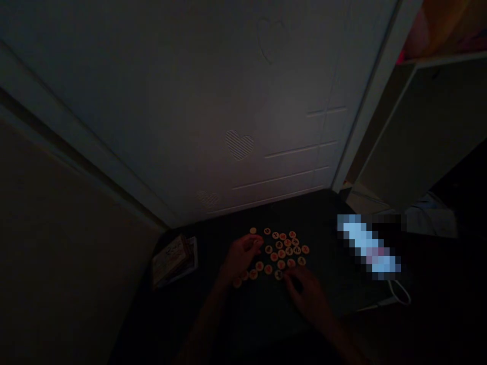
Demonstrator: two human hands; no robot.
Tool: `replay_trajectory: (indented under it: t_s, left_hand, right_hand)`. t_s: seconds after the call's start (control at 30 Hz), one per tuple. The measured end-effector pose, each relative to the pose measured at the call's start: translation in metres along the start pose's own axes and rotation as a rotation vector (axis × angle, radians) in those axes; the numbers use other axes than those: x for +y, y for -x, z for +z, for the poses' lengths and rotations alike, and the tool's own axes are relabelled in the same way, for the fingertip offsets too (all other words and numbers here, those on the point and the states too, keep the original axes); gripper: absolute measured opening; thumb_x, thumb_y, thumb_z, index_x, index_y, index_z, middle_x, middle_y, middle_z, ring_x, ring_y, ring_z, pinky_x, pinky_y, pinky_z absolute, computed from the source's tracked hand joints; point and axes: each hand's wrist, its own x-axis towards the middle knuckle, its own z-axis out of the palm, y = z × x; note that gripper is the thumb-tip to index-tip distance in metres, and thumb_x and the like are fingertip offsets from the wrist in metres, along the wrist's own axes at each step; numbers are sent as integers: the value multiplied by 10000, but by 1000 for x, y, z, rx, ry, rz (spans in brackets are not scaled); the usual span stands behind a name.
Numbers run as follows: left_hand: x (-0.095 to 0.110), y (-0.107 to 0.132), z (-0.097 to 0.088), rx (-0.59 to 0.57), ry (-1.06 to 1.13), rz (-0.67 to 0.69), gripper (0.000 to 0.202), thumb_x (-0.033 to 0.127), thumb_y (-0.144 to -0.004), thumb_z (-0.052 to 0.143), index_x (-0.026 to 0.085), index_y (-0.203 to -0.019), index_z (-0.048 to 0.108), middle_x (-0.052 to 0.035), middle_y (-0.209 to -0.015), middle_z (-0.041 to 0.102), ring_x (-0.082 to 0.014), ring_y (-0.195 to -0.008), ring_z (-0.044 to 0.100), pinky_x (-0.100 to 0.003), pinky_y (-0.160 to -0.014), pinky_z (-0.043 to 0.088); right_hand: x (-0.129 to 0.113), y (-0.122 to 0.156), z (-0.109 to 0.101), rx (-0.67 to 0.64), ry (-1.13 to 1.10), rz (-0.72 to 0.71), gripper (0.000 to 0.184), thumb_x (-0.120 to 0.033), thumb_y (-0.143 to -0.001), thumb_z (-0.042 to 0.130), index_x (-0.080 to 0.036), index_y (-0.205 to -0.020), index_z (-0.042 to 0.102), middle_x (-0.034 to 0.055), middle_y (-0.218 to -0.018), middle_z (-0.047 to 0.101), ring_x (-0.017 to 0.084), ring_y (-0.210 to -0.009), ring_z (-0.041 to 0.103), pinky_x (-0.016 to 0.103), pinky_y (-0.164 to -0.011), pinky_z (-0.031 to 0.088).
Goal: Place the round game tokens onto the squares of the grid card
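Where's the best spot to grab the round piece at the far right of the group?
Probably by the rim: pinch the round piece between thumb and finger, bringing the right hand from above and its right. It appears to lie flat, and the neighbouring pieces sit to its left.

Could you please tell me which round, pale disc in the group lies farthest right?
The red-marked round, pale disc, beyond the right hand; every other disc sits further left.

Cream round pieces [281,254], marked some in red, some in black. Dark greenish-black tabletop [315,215]. Dim grey panel [171,116] with striped heart [239,145] and straight grooves [300,149]. Pale-blue pixelated patch [361,242], pinkish spot [376,253] within. White cable [401,292].
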Motion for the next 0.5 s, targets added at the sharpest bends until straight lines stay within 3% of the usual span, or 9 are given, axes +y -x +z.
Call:
replay_trajectory:
  t_s: [0.13, 0.27, 0.5]
  left_hand:
    - [-5, -1, 0, -4, 0, -32, 390, 507, -845, 655, 197, -1082, 655, -83, -1051, 762, -210, -859, 748, -343, -783, 588]
    - [-8, 0, -1, -33, -61, -11, 370, 497, -844, 652, 205, -1069, 674, -73, -1035, 761, -217, -904, 747, -336, -804, 584]
    - [7, 9, 0, -84, -263, -19, 276, 430, -807, 683, 201, -955, 723, -53, -938, 773, -207, -857, 731, -300, -750, 566]
  right_hand:
    - [0, 0, 0, 5, -1, -7, 146, -228, -947, 555, -239, -947, 700, 30, -906, 734, 186, -845, 695, 290, -781, 548]
    - [-2, 0, -1, 8, 4, -1, 149, -232, -948, 553, -238, -947, 702, 32, -905, 736, 189, -848, 696, 296, -789, 549]
    - [0, 1, 0, -19, -11, -1, 161, -237, -962, 536, -234, -975, 696, 49, -942, 739, 197, -872, 695, 317, -808, 550]
